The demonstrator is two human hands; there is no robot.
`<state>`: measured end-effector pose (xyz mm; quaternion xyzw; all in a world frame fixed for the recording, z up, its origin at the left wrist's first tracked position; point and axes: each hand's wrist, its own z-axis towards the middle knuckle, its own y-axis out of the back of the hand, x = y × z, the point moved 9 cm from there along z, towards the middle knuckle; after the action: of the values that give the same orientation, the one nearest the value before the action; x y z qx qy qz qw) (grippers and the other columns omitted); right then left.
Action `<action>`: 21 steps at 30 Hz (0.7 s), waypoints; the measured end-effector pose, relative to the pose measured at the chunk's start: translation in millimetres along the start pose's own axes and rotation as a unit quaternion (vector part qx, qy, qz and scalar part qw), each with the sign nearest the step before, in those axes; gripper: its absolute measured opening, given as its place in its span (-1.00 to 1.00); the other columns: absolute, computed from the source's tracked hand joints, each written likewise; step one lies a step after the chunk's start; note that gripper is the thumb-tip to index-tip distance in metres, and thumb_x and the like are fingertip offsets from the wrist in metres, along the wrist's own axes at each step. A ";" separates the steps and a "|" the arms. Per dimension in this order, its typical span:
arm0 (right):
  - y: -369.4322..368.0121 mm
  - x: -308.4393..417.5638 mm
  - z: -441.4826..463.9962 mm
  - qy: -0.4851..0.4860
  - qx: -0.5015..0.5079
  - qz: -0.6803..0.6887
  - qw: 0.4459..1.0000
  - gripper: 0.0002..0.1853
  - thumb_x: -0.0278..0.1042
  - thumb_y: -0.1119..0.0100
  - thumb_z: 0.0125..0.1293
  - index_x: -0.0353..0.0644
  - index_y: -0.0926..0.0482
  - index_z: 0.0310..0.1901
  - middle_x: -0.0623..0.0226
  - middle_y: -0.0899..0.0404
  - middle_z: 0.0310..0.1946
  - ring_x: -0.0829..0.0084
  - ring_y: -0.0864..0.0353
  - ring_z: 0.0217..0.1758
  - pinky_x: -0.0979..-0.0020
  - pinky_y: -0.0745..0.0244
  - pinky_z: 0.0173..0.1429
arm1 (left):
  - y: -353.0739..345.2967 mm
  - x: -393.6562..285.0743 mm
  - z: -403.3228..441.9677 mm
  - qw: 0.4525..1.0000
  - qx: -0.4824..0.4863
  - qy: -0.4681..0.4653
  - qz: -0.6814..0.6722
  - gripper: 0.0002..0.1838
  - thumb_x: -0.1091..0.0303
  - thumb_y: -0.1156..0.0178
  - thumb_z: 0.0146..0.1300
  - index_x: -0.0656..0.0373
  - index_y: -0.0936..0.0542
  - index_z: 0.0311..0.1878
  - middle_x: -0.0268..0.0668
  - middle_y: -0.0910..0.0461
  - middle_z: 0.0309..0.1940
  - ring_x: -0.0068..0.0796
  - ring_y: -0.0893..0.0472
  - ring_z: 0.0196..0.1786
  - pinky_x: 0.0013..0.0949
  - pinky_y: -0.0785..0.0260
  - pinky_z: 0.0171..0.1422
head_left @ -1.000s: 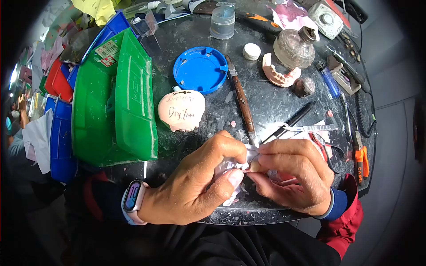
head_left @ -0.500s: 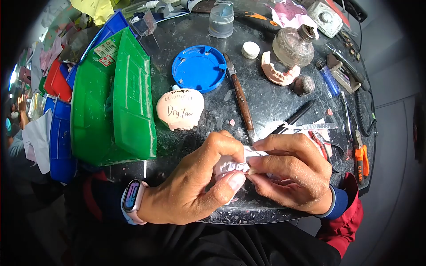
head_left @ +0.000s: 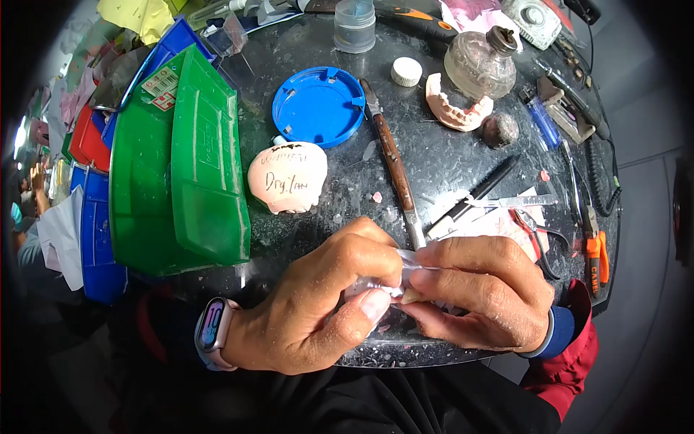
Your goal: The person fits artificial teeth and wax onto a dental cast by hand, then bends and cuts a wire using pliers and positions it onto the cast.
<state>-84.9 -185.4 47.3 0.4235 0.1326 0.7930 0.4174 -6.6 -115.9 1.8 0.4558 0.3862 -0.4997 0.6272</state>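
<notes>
Between both hands is a small white crumpled piece, mostly hidden by the fingers. My left hand is closed on its left side, thumb and index finger pinching. My right hand is closed on the right side, fingertips touching the piece close to my left thumb. A wooden-handled knife lies just beyond the fingertips. Past my left hand sits a pink cast with handwriting. A black pen and small pliers lie beyond my right hand.
Green bins stand at the left. Farther back are a blue round lid, a white cap, a horseshoe-shaped dental cast, a glass bottle and a clear jar. Orange-handled cutters lie right.
The view has shifted slightly. My right hand's fingers have moved a little around the white piece, and less of it shows. Both hands stay closed on it.
</notes>
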 end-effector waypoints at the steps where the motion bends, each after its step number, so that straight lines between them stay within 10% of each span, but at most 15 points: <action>1: 0.1 0.1 0.3 0.000 -0.001 0.003 1.000 -0.74 -0.53 -0.42 -0.09 -0.28 -0.64 -0.28 0.22 -0.60 -0.35 0.46 -0.63 -0.43 0.54 -0.55 -0.48 | 0.1 0.7 -0.1 1.000 -0.001 0.011 -0.002 -0.79 0.51 0.16 0.21 0.22 -0.22 -0.07 0.12 -0.39 -0.15 -0.48 -0.37 -0.25 -0.30 -0.30 -0.09; 21: -1.5 -2.1 -1.4 0.003 0.045 0.029 0.999 -0.76 -0.45 -0.34 -0.07 -0.22 -0.66 -0.28 0.16 -0.55 -0.25 0.48 -0.59 -0.44 0.56 -0.50 -0.53 | -1.7 3.7 -1.3 0.999 0.021 0.035 -0.028 -0.75 0.47 0.11 0.19 0.18 -0.20 -0.05 0.21 -0.39 -0.16 -0.39 -0.41 -0.22 -0.24 -0.29 -0.07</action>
<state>-84.6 -185.9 44.4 0.4434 0.1571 0.7991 0.3743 -7.5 -115.8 -2.3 0.4753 0.4098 -0.5087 0.5894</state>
